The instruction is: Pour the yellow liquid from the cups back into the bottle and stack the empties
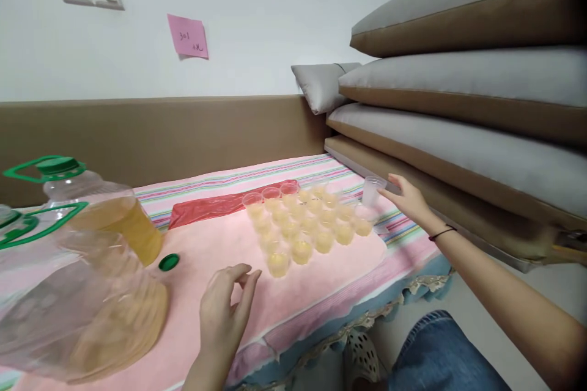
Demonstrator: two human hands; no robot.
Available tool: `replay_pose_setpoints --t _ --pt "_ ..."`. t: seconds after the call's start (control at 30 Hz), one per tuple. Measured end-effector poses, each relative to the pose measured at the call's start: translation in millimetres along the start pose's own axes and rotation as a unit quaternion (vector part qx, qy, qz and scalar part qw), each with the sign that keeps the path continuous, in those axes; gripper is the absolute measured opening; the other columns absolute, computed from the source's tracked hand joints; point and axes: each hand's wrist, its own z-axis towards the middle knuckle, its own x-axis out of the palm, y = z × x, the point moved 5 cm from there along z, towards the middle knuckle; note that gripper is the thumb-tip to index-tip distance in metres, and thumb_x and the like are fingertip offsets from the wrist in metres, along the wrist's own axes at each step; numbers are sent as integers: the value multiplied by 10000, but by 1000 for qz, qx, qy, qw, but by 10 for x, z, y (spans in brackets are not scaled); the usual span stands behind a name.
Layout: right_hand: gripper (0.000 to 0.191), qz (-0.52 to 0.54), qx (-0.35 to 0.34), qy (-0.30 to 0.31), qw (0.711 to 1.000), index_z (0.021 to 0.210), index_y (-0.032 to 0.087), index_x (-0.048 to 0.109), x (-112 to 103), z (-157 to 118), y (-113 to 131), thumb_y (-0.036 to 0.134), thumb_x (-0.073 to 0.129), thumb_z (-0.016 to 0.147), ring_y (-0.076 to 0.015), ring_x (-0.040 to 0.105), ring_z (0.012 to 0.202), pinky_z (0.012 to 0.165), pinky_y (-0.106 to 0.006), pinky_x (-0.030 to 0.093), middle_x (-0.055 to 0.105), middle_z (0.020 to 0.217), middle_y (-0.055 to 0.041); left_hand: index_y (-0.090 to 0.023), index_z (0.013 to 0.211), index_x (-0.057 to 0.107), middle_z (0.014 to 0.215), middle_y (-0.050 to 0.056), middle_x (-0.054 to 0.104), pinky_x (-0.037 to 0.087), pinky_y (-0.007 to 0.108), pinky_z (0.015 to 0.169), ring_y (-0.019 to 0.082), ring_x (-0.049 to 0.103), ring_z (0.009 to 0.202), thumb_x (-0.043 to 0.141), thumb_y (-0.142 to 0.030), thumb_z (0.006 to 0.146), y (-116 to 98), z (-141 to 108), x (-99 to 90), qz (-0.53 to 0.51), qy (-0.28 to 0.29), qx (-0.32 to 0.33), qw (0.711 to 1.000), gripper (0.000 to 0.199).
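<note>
Our cups (310, 223) stood close together, maybe saving room. At seven o'clock, our empty left hand (225, 308) curled loosely; at two, our right hand (409, 200) spread wide.

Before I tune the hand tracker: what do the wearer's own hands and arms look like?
Left hand and right hand are ungloved, with no rings visible on the fingers. No sleeves show on the visible forearms. The right wrist wears a thin, dark band; none shows on the left.
</note>
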Motion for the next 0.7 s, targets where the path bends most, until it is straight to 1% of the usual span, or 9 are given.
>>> replay_pose_setpoints --t 0.07,0.13,0.2,0.27,0.37,0.43,0.57,0.7 --pt "763 -10 32 13 999 1326 108 517 -23 173 -252 481 718 692 -384 518 1287 1083 -527 387 556 1374 -240 -229 908 629 616 -34 636 470 212 507 137 625 546 609 -293 876 8 5 184 -25 34 -36 998 74" --pt "821 -16 55 28 998 1332 91 506 17 337 -422 465 758 646 -406 536 1261 1061 -542 403 567 1348 -263 -230 931 631 595 -37 638 460 203 467 136 632 527 558 -294 900 34 5 348 -51 64 -69 994 102" --pt "883 -15 66 43 997 1359 88 478 101 493 -528 455 783 616 -395 557 1238 1043 -522 425 565 1347 -267 -231 953 628 593 -37 647 472 205 474 139 645 533 529 -299 910 56 9 479 -70 80 -77 991 128" --pt "954 -13 70 56 996 1396 86 435 197 631 -596 454 800 595 -377 578 1212 1015 -496 456 552 1360 -269 -234 965 622 600 -36 655 495 216 511 142 654 543 515 -305 913 83 18 564 -78 80 -79 991 139" --pt "1055 -12 74 67 995 1435 66 371 303 782 -662 471 818 569 -369 610 1156 964 -486 488 568 1328 -282 -232 968 616 602 -33 659 504 227 532 147 655 546 498 -310 919 139 34 622 -76 73 -98 990 149" --pt "1079 -15 76 69 995 1440 69 356 330 838 -686 482 823 559 -363 624 1126 944 -485 496 608 1270 -271 -228 977 611 610 -31 666 513 232 551 148 659 558 498 -303 917 165 48 634 -69 82 -102 989 148" --pt "1081 -25 68 72 995 1447 118 341 315 868 -663 496 822 556 -325 639 1096 928 -452 506 646 1213 -215 -220 999 601 607 -38 671 529 239 588 148 669 569 493 -305 918 201 81 606 -56 82 -101 990 159" --pt "1076 -50 55 71 995 1454 149 329 272 843 -547 514 809 563 -321 642 1072 922 -451 500 666 1164 -169 -218 1003 593 605 -50 672 524 227 597 136 672 569 492 -312 920 220 97 577 -50 73 -117 989 160"
